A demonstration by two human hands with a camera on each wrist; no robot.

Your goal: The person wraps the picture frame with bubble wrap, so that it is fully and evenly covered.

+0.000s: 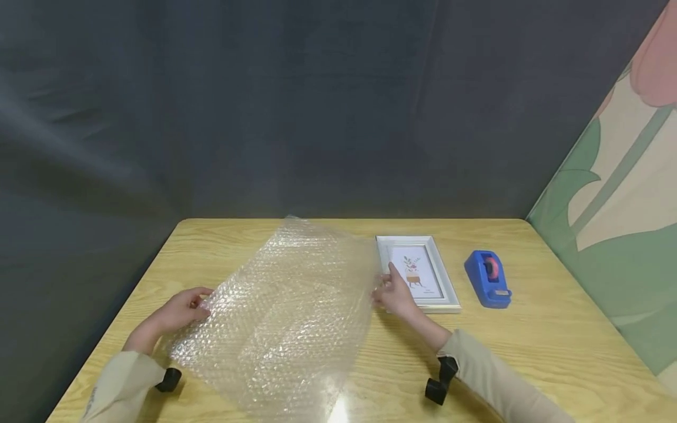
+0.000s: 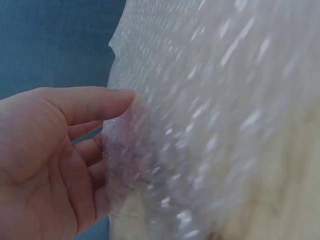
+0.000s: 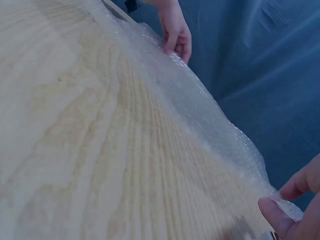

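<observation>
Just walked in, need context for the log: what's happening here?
A person holds up a sheet of bubble wrap over a wood-grain table, the left hand and right hand pinching opposite edges. A picture frame lies face up by the right hand, not wrapped. A blue tape dispenser sits to the frame's right, untouched.

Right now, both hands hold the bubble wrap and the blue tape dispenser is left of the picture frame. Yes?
Not quite: the blue tape dispenser is right of the picture frame, as the head view shows. The left hand and right hand do hold the bubble wrap.
</observation>
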